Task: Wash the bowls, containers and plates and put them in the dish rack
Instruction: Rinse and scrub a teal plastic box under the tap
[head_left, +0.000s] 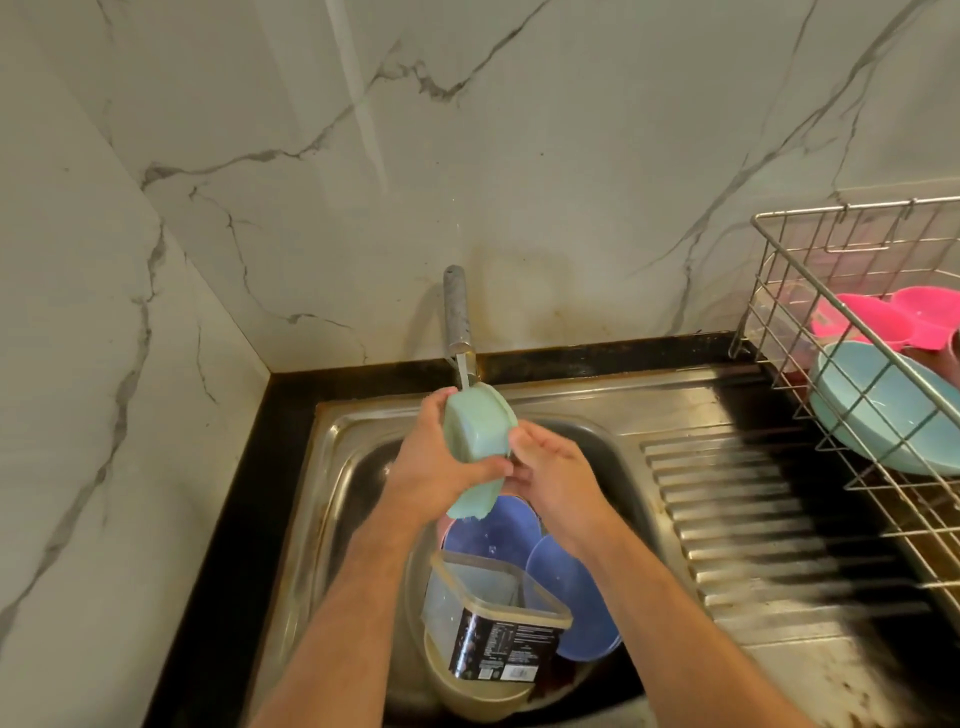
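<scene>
Rinsing one green bowl, several dishes waiting.

I'm gripping the green bowl (478, 426) in my left hand (436, 467) under the tap (457, 312), my right hand (556, 473) curled against it; the dish rack (779, 291) is holding blue and pink pieces, plates and containers sitting in the sink (343, 467).

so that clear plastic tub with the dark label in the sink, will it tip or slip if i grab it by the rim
Probably both. The clear plastic tub with the dark label already leans tilted on the blue plates, so it may shift. It looks empty and thin-walled, likely light and flexing under a rim grip. The tap runs nearby, so it is probably slippery.
</scene>
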